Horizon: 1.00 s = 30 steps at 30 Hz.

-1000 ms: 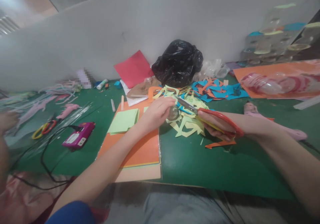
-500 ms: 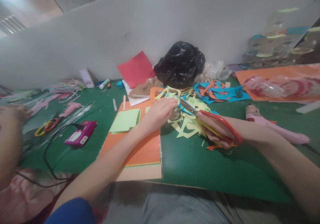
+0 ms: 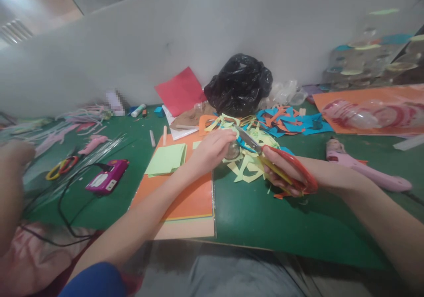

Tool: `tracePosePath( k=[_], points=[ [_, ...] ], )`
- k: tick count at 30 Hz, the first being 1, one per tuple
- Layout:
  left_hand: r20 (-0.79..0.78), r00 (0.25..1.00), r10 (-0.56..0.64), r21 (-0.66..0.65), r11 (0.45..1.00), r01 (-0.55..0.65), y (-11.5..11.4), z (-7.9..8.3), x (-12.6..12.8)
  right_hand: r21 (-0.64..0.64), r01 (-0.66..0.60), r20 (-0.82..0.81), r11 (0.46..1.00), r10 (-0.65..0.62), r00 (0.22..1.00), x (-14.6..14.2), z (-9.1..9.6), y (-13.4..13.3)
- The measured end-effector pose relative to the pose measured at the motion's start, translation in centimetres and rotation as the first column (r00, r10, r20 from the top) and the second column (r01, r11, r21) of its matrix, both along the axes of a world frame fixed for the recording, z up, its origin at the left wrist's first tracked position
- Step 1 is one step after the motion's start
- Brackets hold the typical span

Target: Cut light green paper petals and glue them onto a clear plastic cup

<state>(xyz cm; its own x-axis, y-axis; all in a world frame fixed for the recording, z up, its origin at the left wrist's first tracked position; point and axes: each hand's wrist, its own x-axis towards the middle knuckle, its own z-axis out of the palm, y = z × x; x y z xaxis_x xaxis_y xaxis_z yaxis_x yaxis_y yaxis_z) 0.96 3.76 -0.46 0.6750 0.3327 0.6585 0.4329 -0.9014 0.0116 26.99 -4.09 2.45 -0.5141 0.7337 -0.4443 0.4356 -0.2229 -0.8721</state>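
Observation:
My right hand (image 3: 281, 171) is wrapped round the handles of a pair of scissors (image 3: 250, 139), red and yellow at the grip. Their metal blades point up and left, close to the fingertips of my left hand (image 3: 215, 147). My left hand is closed on a small clear plastic piece (image 3: 232, 150), like a cup or a bottle part, with pale green paper at its top. My fingers partly hide it. Pale green paper scraps (image 3: 248, 169) lie beneath and beyond both hands. Whether the blades touch the paper I cannot tell.
Left of centre, green paper squares (image 3: 167, 159) lie on orange sheets (image 3: 188, 197). Behind the scraps sits a black plastic bag (image 3: 240, 85). A pink glue gun (image 3: 367, 167) lies right, a purple box (image 3: 107, 178) left. A co-worker's arm (image 3: 11, 186) reaches in at far left.
My right hand and the scissors have shifted slightly left. My left hand stays in nearly the same place. The co-worker's hand at far left has drawn back a little.

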Motion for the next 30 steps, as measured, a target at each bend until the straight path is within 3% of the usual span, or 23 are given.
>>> tracePosePath(
  k=[8, 21, 23, 26, 28, 30],
  points=[
    [0.009, 1.000, -0.022, -0.105, 0.994, 0.023, 0.0, 0.7, -0.2, -0.063, -0.020, -0.023, 0.998, 0.019, 1.000, 0.2, -0.5, 1.1],
    [-0.007, 1.000, -0.026, 0.008, 1.000, 0.026, 0.3, 0.1, -0.5, 0.221, 0.108, 0.230, 0.969, -0.160, 0.960, -0.5, -0.3, 1.4],
    [0.015, 1.000, -0.013, 0.027, 1.000, 0.013, 0.4, 0.0, -0.6, 0.390, 0.135, 0.361, 0.911, -0.286, 0.888, -0.7, -0.3, 1.6],
    [0.016, 0.999, 0.032, 0.032, 0.999, -0.033, 0.4, 0.1, -0.6, 0.613, 0.062, 0.561, 0.787, -0.489, 0.668, -0.9, -0.1, 1.7],
    [-0.015, 0.999, 0.050, 0.044, 0.998, -0.049, 0.4, 0.1, -0.6, 0.651, 0.032, 0.610, 0.759, -0.548, 0.572, -0.9, 0.0, 1.7],
    [-0.056, 0.997, 0.061, 0.057, 0.997, -0.058, 0.4, 0.0, -0.6, 0.647, 0.024, 0.643, 0.762, -0.562, 0.521, -0.8, 0.0, 1.7]
  ],
)
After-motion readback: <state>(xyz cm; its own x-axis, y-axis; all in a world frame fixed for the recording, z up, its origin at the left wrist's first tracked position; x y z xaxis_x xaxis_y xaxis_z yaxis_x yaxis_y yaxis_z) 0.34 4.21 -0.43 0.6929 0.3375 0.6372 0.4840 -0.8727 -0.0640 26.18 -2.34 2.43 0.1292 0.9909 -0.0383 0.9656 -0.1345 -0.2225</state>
